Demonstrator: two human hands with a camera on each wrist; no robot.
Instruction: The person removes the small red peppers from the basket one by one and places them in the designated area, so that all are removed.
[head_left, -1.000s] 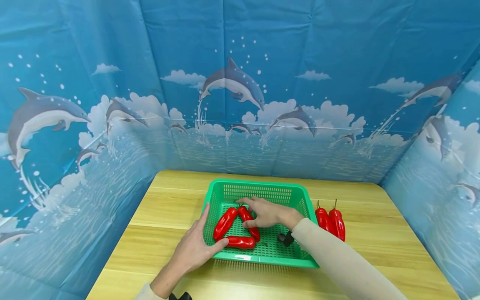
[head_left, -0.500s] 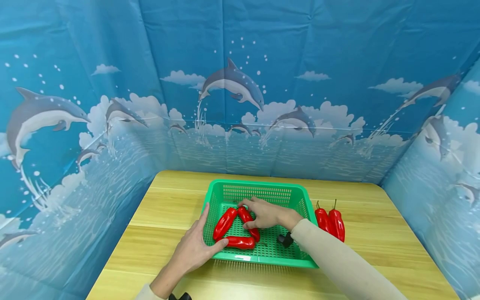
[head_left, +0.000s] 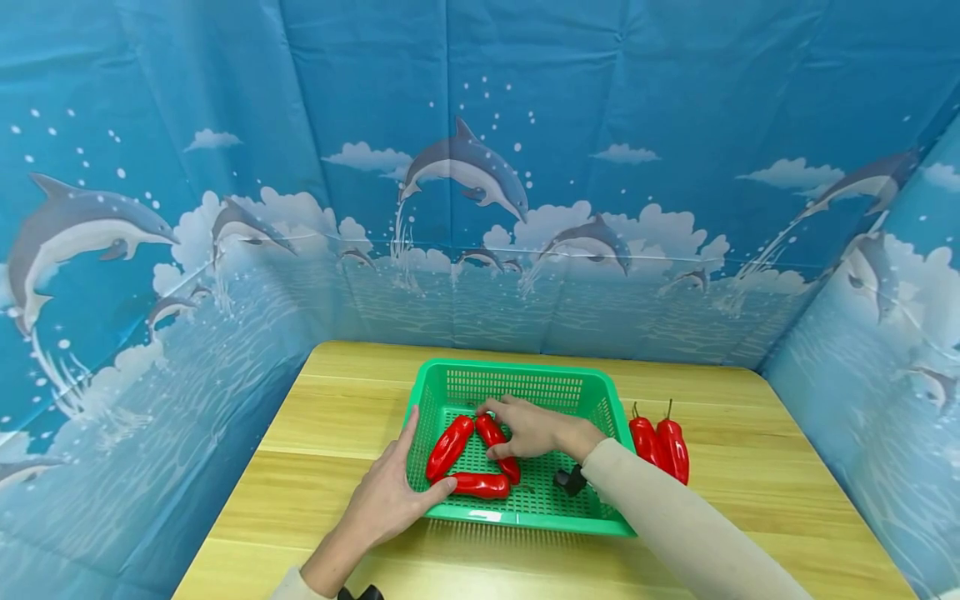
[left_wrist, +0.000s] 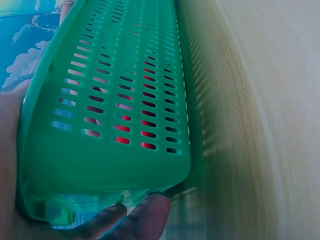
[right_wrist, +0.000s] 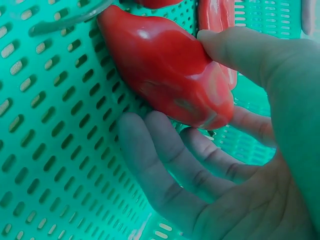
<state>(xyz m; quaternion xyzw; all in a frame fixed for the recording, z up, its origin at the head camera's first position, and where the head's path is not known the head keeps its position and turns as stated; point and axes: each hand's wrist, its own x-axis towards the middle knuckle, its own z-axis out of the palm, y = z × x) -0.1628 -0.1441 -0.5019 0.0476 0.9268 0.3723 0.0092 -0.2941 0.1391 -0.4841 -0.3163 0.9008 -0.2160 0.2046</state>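
Note:
A green plastic basket [head_left: 532,520] stands on the wooden table, with three red peppers inside. My left hand [head_left: 386,492] grips its near left corner, thumb over the rim and fingers [left_wrist: 152,215] under the outside of the wall. Inside, my right hand [head_left: 536,429] holds the right-hand red pepper [right_wrist: 165,70], thumb against one side and fingers curled around the other. To its left lies a second pepper [head_left: 450,448], slanted. A third pepper [head_left: 483,485] lies crosswise along the near side, its left end partly behind my left thumb.
Two more red peppers [head_left: 673,450] with green stems lie on the table [head_left: 757,467] just right of the basket. My right forearm crosses the basket's right rim. A blue dolphin-print curtain [head_left: 480,300] surrounds the table at the back and sides.
The fingertips of my right hand have drawn in slightly at the far end of the pepper. My left hand, the basket and the other peppers stay where they were.

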